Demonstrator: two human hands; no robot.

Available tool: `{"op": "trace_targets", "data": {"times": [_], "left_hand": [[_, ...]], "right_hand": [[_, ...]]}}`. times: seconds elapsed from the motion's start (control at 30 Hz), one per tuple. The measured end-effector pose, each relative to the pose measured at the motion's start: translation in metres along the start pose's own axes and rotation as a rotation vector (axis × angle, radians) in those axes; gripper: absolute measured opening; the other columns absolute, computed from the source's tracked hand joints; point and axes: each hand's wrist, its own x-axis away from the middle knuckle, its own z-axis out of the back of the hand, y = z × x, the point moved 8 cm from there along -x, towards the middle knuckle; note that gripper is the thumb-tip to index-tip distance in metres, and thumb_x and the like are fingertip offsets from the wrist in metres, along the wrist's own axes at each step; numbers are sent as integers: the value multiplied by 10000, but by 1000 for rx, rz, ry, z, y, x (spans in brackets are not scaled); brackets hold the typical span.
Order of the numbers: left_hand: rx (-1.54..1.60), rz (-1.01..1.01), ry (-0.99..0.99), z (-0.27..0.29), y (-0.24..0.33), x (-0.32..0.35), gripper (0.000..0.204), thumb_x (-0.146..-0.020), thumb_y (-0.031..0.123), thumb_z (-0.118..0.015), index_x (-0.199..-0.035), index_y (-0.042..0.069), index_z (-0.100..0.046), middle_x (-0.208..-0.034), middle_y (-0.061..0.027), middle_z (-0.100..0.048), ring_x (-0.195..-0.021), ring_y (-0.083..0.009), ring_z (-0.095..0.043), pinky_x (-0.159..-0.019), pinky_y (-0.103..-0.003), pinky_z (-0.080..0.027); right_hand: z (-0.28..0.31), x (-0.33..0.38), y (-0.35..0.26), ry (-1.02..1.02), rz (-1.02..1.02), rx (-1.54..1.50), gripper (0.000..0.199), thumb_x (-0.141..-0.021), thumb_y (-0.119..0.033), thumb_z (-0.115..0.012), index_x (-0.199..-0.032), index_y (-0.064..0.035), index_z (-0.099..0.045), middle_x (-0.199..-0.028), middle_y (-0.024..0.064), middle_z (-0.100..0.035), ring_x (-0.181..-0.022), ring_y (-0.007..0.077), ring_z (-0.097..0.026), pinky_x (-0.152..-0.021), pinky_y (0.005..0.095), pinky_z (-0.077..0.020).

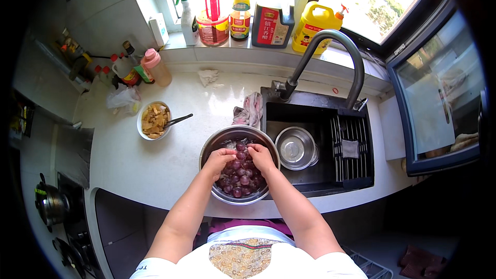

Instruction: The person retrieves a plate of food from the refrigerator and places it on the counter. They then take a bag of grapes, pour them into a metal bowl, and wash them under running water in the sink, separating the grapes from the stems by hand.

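Both my hands are inside a large metal bowl (pixel 242 201) that stands by the counter's front edge, left of the sink. Dark red-purple grapes (pixel 241 179) are heaped in the bowl, and they look wet. My left hand (pixel 219 161) reaches in from the left with its fingers bent and closed on a grape. Opposite it, my right hand (pixel 261 157) pinches a grape near the top of the heap. The fingertips of the two hands are a short way apart, and they partly cover the grapes they touch.
In the black sink (pixel 316 183) sit a smaller metal bowl (pixel 295 148) and a drying rack (pixel 351 150) under a curved tap (pixel 338 35). A crumpled cloth (pixel 249 108) lies behind the large bowl. To the left is a white food bowl (pixel 140 130) with a dark-handled utensil (pixel 180 119). Bottles line the sill.
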Motion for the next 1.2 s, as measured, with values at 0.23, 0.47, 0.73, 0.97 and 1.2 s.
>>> {"op": "trace_targets", "data": {"times": [0.23, 0.47, 0.73, 0.97, 1.2], "left_hand": [[-112, 16, 50, -2, -1, -2, 200, -832, 132, -670, -993, 31, -609, -894, -32, -636, -805, -101, -588, -751, -231, -463], [2, -30, 64, 2, 3, 4, 181, -862, 149, -644, -991, 25, -615, -906, -29, -642, -810, -99, -591, -748, -230, -466], [75, -105, 71, 0, 5, 5, 179, -877, 113, -605, -1020, 6, -605, -941, -52, -642, -821, -108, -598, -760, -253, -477], [-641, -549, 527, 12, 39, 24, 179, -796, 92, -628, -968, 43, -629, -911, -154, -643, -817, -270, -636, -769, -344, -501], [-448, -245, 443, 28, -4, 11, 272, -772, 167, -679, -1003, 27, -647, -888, -147, -670, -838, -278, -644, -790, -356, -499]], "right_hand": [[-20, 11, -11, -301, -58, -183, 340, -849, -163, -638, -1145, -9, -577, -974, 41, -629, -864, 116, -574, -812, 261, -452], [-23, 16, -15, -326, -9, -240, 405, -829, -129, -655, -1196, 5, -549, -1082, 62, -612, -973, 128, -566, -885, 259, -434], [-22, 16, -7, -274, -15, -282, 384, -846, -98, -634, -1204, 7, -545, -1042, 52, -615, -940, 112, -562, -844, 244, -444], [4, 16, -17, 197, 274, 496, 529, -788, -231, -686, -1241, -24, -510, -1101, 173, -572, -1019, 276, -558, -883, 374, -448], [-13, 64, -52, 64, 359, 969, 416, -695, -337, -734, -1000, -65, -659, -1222, 167, -488, -1123, 348, -477, -939, 420, -416]]}}
